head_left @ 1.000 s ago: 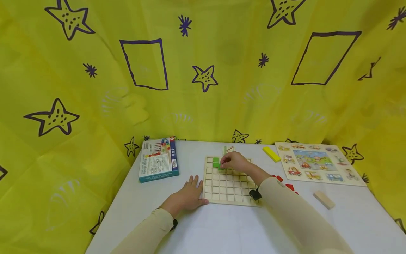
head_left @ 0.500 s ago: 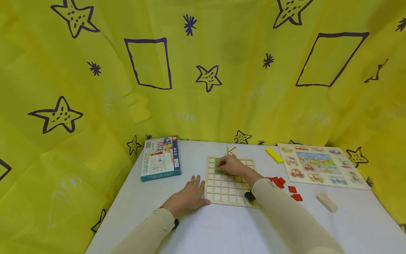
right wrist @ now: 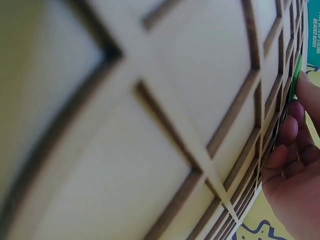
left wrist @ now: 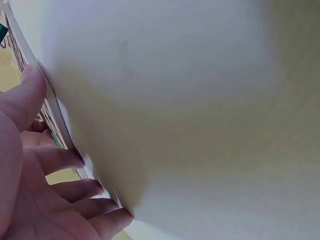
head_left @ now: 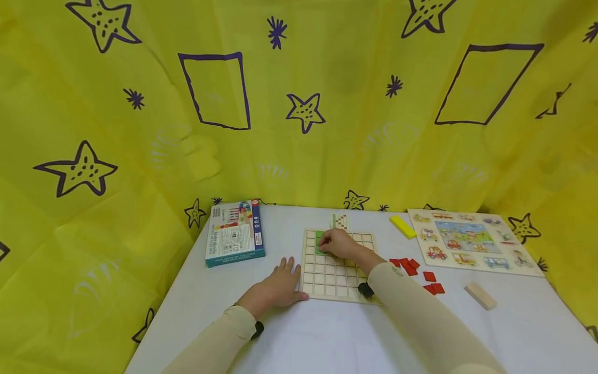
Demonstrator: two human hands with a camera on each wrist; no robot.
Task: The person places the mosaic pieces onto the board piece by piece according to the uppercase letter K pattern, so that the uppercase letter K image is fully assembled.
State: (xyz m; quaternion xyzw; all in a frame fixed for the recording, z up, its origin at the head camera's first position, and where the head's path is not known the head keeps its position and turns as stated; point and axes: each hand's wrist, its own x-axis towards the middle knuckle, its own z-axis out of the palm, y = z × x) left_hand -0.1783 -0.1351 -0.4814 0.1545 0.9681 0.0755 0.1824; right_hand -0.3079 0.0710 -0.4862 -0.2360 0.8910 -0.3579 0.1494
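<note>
**Green tile going into the grid**

Left hand [head_left: 275, 289] lies flat, fingers relaxed, bracing the wooden grid board [head_left: 333, 278]. Right hand [head_left: 340, 243] pinches a green tile [head_left: 320, 249] at the board's far-left cells. It looks thin, light and stiff: best held by its edges.

Setting: a staged play or recording corner, not a lived-in room. A yellow cloth backdrop [head_left: 327, 104] printed with purple stars and outlined squares hangs behind and wraps both sides of a white table [head_left: 327, 332]. Children's items lie on it: wooden grid board [head_left: 336, 267] at centre, vehicle peg puzzle [head_left: 472, 241] far right, game box [head_left: 235, 232] far left.
</note>
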